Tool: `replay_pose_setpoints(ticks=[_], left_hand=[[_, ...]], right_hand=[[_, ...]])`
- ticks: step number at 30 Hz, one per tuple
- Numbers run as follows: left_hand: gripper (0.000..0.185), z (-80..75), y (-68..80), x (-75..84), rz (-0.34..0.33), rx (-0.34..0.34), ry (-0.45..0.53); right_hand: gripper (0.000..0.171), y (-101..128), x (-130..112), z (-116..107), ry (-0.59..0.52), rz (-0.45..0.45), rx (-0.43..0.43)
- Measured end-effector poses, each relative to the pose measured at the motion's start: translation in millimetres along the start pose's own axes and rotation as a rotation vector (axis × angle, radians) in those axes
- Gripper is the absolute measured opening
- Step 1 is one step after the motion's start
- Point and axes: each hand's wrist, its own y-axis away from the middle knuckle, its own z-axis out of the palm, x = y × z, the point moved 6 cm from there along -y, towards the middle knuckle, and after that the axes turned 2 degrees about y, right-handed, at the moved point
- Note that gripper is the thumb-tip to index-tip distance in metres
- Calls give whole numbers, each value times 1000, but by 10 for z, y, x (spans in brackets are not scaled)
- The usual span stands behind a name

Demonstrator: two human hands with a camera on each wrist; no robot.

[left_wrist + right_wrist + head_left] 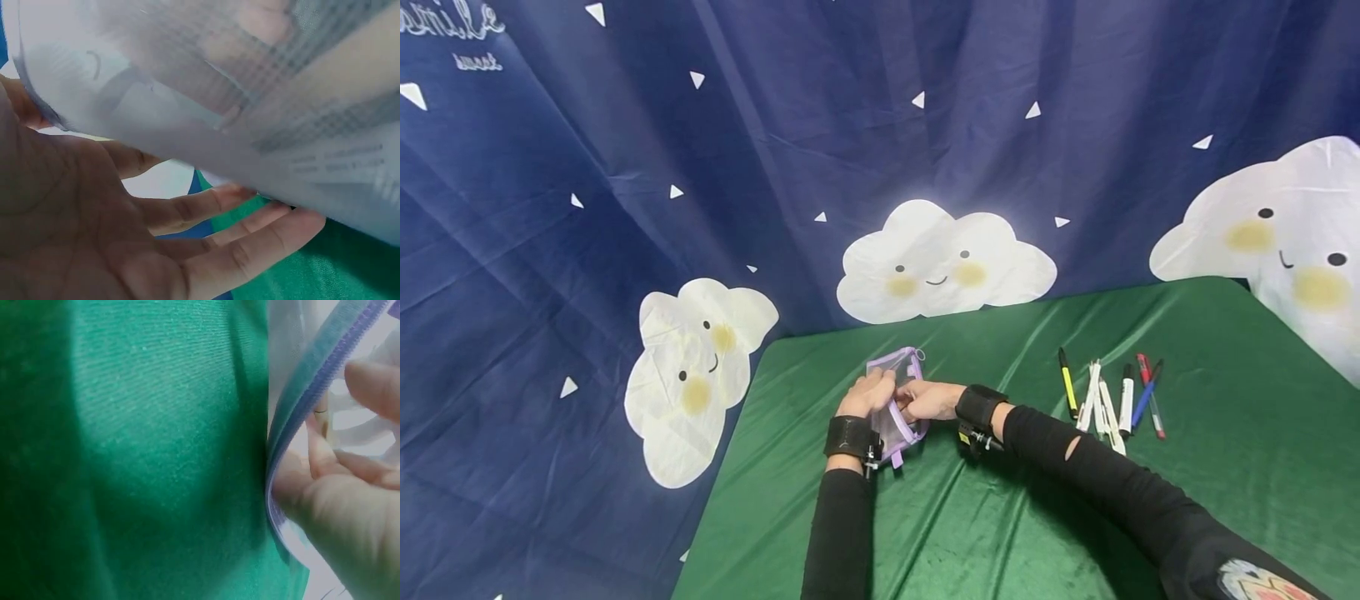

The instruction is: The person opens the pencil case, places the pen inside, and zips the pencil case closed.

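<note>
A translucent mesh zip pouch (891, 433) with lilac edging stands over the green cloth, its mouth to the right. My left hand (867, 395) holds its left side; in the left wrist view the fingers (244, 256) lie along the pouch's lower edge, the thumb at its far corner. My right hand (931, 400) reaches through the mouth. Past the lilac zip edge (315, 381), the right wrist view shows the right thumb (375, 390) apart from the fingers, nothing visible between them. Mesh blurs the right hand in the left wrist view.
Right of the hands lie a yellow-and-black marker (1068, 385), several white pens (1090, 398), a white marker with a black cap (1126, 404), a blue pen (1144, 402) and a red-capped pen (1153, 404). A dark blue curtain (805, 100) with clouds hangs behind the table.
</note>
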Motion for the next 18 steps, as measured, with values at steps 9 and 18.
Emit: replay_pose_setpoints(ticks=[9, 18], left_hand=[[69, 24, -6, -1, -12, -5, 35], [67, -15, 19, -22, -47, 61, -18]], right_hand=[[47, -14, 42, 154, -135, -38, -124], [42, 12, 29, 170, -164, -31, -90]])
